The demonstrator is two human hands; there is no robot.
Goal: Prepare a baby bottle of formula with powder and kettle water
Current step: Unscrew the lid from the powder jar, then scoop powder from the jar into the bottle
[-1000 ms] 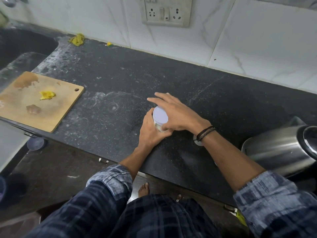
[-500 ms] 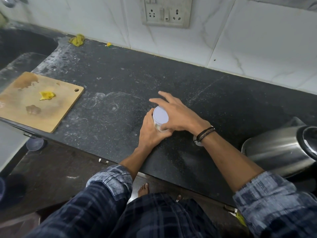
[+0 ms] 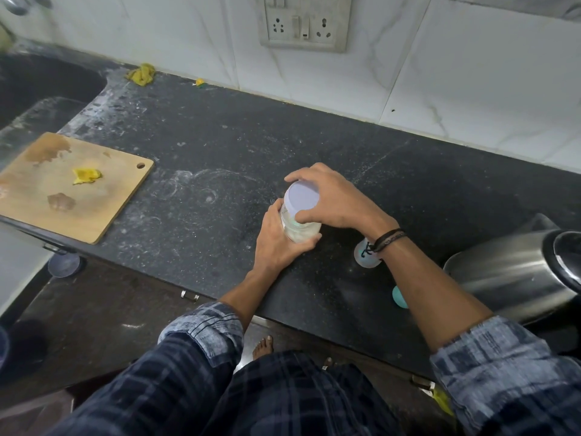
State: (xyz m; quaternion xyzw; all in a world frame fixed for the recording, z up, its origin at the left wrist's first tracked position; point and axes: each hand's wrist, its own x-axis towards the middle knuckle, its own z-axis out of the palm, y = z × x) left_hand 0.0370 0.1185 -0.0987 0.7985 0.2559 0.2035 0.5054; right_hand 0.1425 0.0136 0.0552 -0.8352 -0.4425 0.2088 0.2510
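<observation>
Clear jar (image 3: pixel 298 229) with a pale lilac lid (image 3: pixel 301 196) near the middle of the black counter (image 3: pixel 220 146), set back from the front edge. Left hand (image 3: pixel 278 243) wrapped round the glass body from the near side, fingers curled about it. Right hand (image 3: pixel 334 199) over the top, fingertips and thumb curled round the lid's rim.

Bare counter to the left as far as the wooden cutting board (image 3: pixel 72 190), lying along the front edge. Bare counter behind as far as the tiled wall (image 3: pixel 471 89). Tighter on the right: steel kettle (image 3: pixel 515 272) near the right forearm, cut off by the frame's edge.

Cannot tell whether the jar's base touches the counter, hidden as it is by the left hand. Pale contents inside, hard to make out. Under the right wrist a small translucent object (image 3: pixel 364 258), and a teal piece (image 3: pixel 399 298) at the forearm's near side, both mostly covered. Cannot tell what either is, or whether both are one thing.

Dark wristband (image 3: pixel 390 239) on that wrist. On the board a yellow scrap (image 3: pixel 86 176) and a brown stain. Sink (image 3: pixel 41 86) at far left, partly cut off. Yellow cloth (image 3: pixel 141 74) against the wall, socket plate (image 3: pixel 303 23) above.
</observation>
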